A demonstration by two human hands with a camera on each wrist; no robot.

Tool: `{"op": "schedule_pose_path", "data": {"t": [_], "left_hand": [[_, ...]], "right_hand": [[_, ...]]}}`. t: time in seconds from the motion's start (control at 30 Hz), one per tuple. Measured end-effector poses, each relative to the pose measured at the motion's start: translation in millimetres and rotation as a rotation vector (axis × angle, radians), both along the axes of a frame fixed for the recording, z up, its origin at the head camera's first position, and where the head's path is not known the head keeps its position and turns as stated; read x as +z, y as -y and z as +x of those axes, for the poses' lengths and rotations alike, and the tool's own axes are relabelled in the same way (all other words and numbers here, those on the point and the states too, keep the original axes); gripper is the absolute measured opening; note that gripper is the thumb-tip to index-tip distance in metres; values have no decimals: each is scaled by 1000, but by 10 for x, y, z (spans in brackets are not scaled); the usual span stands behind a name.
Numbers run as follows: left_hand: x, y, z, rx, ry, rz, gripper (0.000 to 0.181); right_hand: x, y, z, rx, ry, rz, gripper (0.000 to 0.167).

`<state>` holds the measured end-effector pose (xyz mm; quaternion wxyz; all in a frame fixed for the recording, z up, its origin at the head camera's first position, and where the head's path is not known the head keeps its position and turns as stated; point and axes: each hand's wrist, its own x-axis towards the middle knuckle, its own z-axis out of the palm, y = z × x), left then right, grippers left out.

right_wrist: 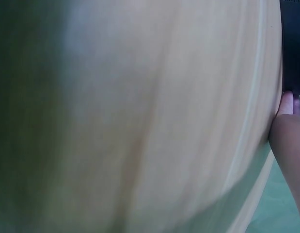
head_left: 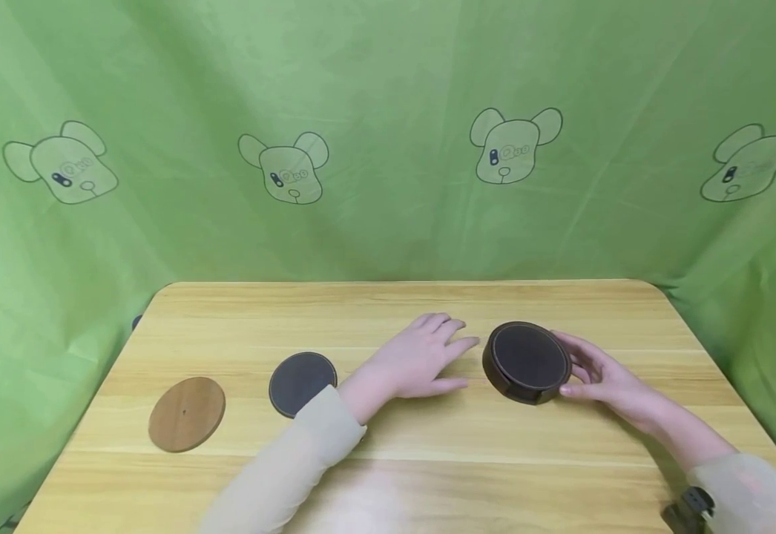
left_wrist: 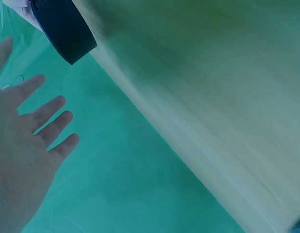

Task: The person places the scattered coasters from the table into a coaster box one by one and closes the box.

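Note:
A round dark holder [head_left: 528, 360] with a dark disc lying at its top stands on the right half of the table. My right hand [head_left: 604, 382] touches its right side, thumb at the near edge and fingers behind; the fingertips are partly hidden. To the left of the holder is my left hand [head_left: 424, 360], fingers spread, holding nothing, with a gap between them. In the left wrist view the left hand [left_wrist: 26, 141] shows spread fingers below the dark holder [left_wrist: 65, 29]. The right wrist view catches the holder [right_wrist: 294, 46] and right hand [right_wrist: 290, 141] at its edge.
A dark round coaster [head_left: 300, 382] lies left of centre, its lower right edge beside my left sleeve. Farther left lies a brown wooden disc [head_left: 188, 414]. Green curtain [head_left: 388, 222] with printed animal heads hangs behind the wooden table [head_left: 428, 475] and at both sides.

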<state>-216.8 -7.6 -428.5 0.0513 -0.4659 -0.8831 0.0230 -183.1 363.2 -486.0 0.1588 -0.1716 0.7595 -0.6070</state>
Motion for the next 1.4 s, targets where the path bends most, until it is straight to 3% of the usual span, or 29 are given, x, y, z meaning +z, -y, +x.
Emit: {"op": "schedule_pose_path", "data": {"t": [0.27,0.7,1.4], "left_hand": [[-39,293,61,22,-1,4,68],[-197,694,140,58,24,-93,70],[-277,1193,352,94,-2,-71,71]], "right_hand": [[6,-6,-15,-9,11,13,89],[20,-2,-7,-6,-1,10,87],[13,19,-1,1,-7,3,86]]}}
